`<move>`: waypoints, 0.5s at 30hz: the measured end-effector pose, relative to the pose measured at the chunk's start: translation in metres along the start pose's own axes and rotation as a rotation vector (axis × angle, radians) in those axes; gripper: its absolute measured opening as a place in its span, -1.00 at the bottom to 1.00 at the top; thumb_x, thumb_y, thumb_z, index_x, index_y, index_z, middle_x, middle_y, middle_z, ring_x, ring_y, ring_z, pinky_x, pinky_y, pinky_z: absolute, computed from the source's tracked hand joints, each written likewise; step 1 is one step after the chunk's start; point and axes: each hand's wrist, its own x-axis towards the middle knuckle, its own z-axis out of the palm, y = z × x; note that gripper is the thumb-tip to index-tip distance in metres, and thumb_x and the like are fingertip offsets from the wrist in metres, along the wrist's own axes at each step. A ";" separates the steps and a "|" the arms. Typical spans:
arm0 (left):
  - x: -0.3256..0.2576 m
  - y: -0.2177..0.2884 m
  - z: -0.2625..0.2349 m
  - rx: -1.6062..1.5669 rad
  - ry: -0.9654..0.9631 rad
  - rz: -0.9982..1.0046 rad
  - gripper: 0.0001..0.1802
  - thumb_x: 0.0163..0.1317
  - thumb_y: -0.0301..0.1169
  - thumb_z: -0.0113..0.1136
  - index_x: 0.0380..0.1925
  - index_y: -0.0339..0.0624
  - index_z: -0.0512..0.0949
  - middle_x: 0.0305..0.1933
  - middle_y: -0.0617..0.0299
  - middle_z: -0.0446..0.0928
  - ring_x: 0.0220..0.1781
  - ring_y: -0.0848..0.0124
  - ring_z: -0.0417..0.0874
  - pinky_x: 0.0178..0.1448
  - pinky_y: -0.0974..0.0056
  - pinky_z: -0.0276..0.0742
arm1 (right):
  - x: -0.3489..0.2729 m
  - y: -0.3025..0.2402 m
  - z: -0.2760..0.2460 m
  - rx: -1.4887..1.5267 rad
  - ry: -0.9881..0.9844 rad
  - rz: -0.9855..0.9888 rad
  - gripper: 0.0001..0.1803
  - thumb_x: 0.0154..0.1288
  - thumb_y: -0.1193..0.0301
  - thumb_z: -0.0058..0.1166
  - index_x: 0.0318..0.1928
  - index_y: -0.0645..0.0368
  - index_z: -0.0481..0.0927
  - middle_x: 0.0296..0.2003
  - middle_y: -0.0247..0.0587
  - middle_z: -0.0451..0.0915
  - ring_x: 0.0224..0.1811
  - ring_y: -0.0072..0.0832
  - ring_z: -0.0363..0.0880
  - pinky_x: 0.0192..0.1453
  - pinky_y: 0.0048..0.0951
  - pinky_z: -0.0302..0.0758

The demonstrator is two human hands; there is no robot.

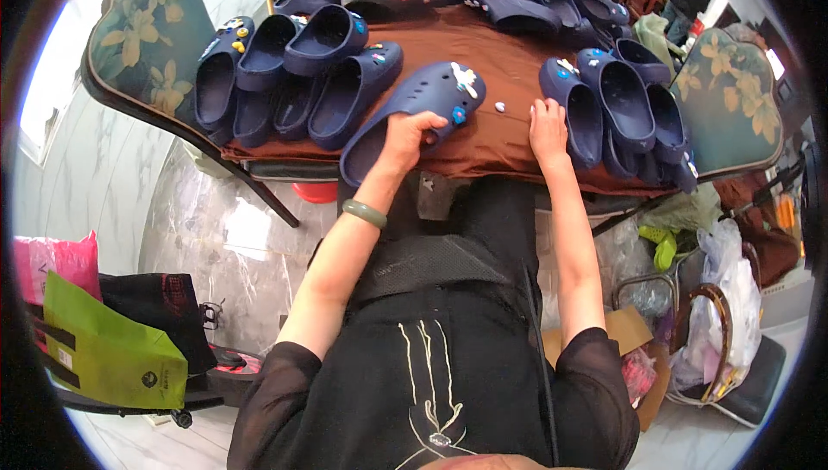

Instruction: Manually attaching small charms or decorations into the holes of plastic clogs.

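Left hand (407,137) clamped on a blue clog (424,92)

Right hand (549,132) near a white piece (500,107); cannot tell its grip.

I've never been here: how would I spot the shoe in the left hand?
Start at the table's brown cloth. Between the left cluster of clogs and the right cluster, find the person's left hand at the near edge. It grips one dark blue clog, bearing a white charm and a blue charm; unlike its neighbours, it is in a hand.
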 end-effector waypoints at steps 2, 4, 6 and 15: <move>-0.009 -0.005 0.001 -0.006 -0.011 -0.026 -0.68 -0.20 -0.52 0.25 -0.33 -0.11 0.48 -0.44 0.37 0.48 -0.52 0.53 0.46 -0.55 0.46 0.30 | -0.007 0.000 0.003 -0.203 -0.204 0.061 -0.84 0.25 0.38 -0.03 -0.26 0.21 0.51 -0.21 -0.10 0.46 -0.09 -0.14 0.40 -0.04 -0.24 0.46; -0.001 -0.005 0.000 -0.001 -0.035 -0.022 -0.69 -0.20 -0.53 0.25 -0.35 -0.11 0.47 -0.45 0.37 0.47 -0.52 0.52 0.46 -0.55 0.45 0.29 | 0.005 0.007 0.007 -0.227 -0.200 0.050 -0.84 0.25 0.39 -0.05 -0.28 0.22 0.51 -0.23 -0.07 0.47 -0.10 -0.14 0.41 -0.07 -0.23 0.47; 0.001 -0.006 0.000 -0.003 -0.079 -0.034 -0.70 -0.20 -0.54 0.25 -0.37 -0.13 0.47 -0.45 0.36 0.47 -0.52 0.53 0.45 -0.54 0.44 0.28 | 0.011 0.014 0.008 -0.184 -0.167 -0.013 -0.86 0.23 0.42 -0.05 -0.29 0.22 0.51 -0.25 -0.05 0.47 -0.12 -0.14 0.42 -0.09 -0.22 0.47; -0.001 -0.007 0.002 0.058 -0.057 0.029 -0.79 -0.22 -0.56 0.24 -0.50 -0.13 0.47 -0.54 0.37 0.44 -0.65 0.52 0.37 -0.58 0.43 0.25 | 0.044 -0.087 -0.004 0.425 0.141 -0.189 -0.59 0.18 0.31 0.06 0.01 0.23 0.43 -0.01 0.03 0.43 0.12 -0.07 0.29 0.20 -0.17 0.24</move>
